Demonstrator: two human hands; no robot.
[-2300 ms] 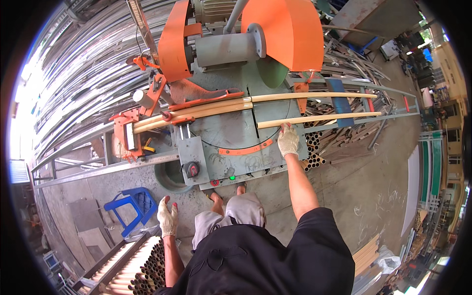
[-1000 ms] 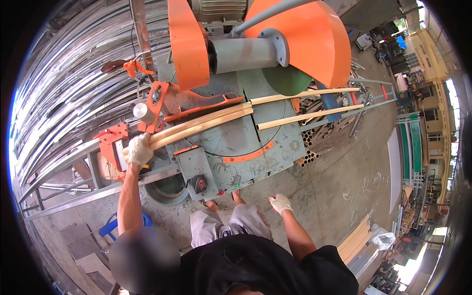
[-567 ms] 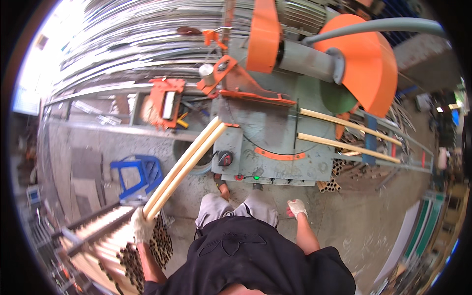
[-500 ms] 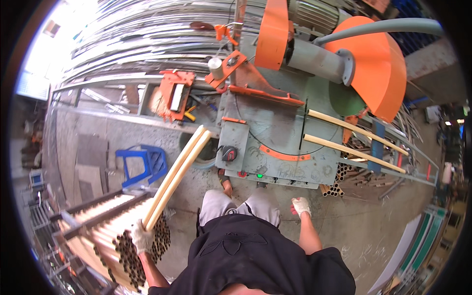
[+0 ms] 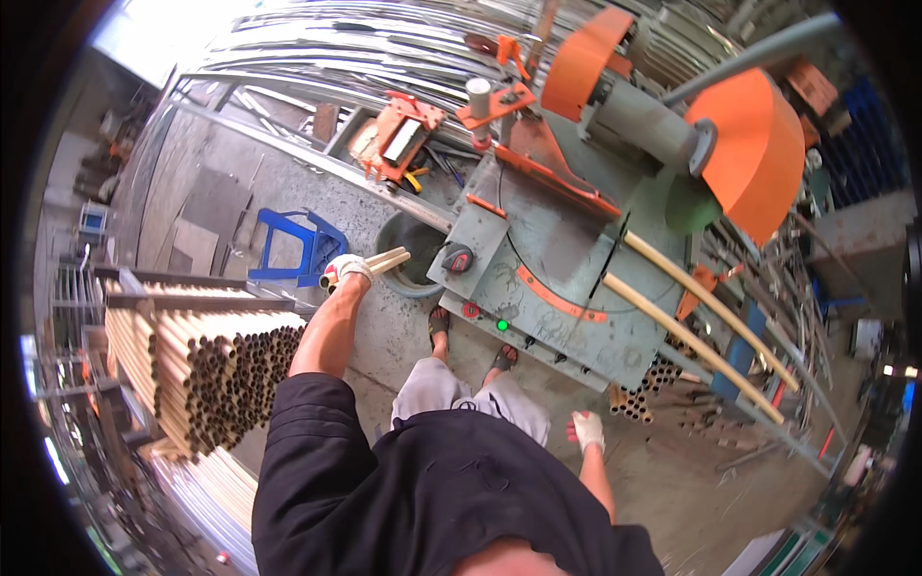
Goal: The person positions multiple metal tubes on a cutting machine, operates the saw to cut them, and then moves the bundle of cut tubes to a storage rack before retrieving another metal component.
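In a white work glove, my left hand (image 5: 346, 271) is closed around two pale gold tubes (image 5: 392, 258). They point forward, foreshortened, beside a round grey tub. My right hand (image 5: 585, 430), also gloved with bare fingertips, hangs low at my right side, fingers curled in and nothing visible in them. It is apart from the grey cutting-machine table (image 5: 567, 252). Two more tubes, an upper one (image 5: 712, 312) and a lower one (image 5: 693, 349), lie side by side across the table's right part. A large stack of such tubes (image 5: 235, 379) sits in a rack at my left.
An orange blade guard (image 5: 754, 158) and motor arm stand over the table. A tape measure (image 5: 457, 257) rests on its left corner, above a lit green button (image 5: 502, 325). The blue stool (image 5: 312, 252) is beside the tub (image 5: 389, 230). Long metal bars (image 5: 336, 48) lie behind.
My left hand has moved forward and right, away from the stack, with the two tubes swung from upright in view to foreshortened. The view has turned; my right hand stays low.
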